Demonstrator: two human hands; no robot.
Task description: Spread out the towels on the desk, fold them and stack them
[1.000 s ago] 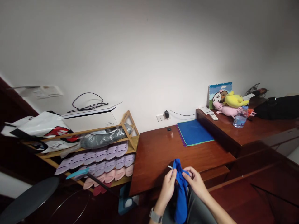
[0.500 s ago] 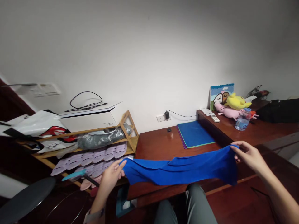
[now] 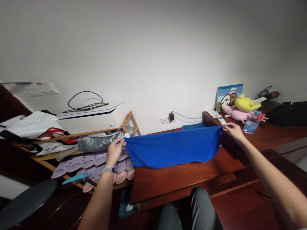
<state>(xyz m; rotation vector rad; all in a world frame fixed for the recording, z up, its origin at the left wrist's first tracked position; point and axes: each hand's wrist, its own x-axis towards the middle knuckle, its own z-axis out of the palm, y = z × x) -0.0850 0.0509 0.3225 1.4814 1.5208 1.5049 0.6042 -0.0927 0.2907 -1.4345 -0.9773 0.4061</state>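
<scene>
A bright blue cloth (image 3: 175,148) hangs stretched between my two hands, its upper edge pulled nearly straight above the reddish-brown desk (image 3: 182,179). My left hand (image 3: 116,149) pinches its upper left corner, where a small white tag shows. At the other end, my right hand (image 3: 233,131) grips the upper right corner between thumb and fingers. Behind it, mostly covered, lies a folded darker blue cloth (image 3: 195,126) at the back of the desk.
Left of the desk a wooden rack (image 3: 130,119) holds lilac slippers (image 3: 98,158), with a white box (image 3: 88,123) on top. To the right, the raised desk section bears a water bottle (image 3: 251,125), plush toys (image 3: 246,103) and a remote (image 3: 221,120). A charger (image 3: 171,116) is plugged into the wall.
Both hands have moved up and away from me, carrying the blue cloth toward the wall. The cloth hangs flatter and now covers most of the folded cloth behind it.
</scene>
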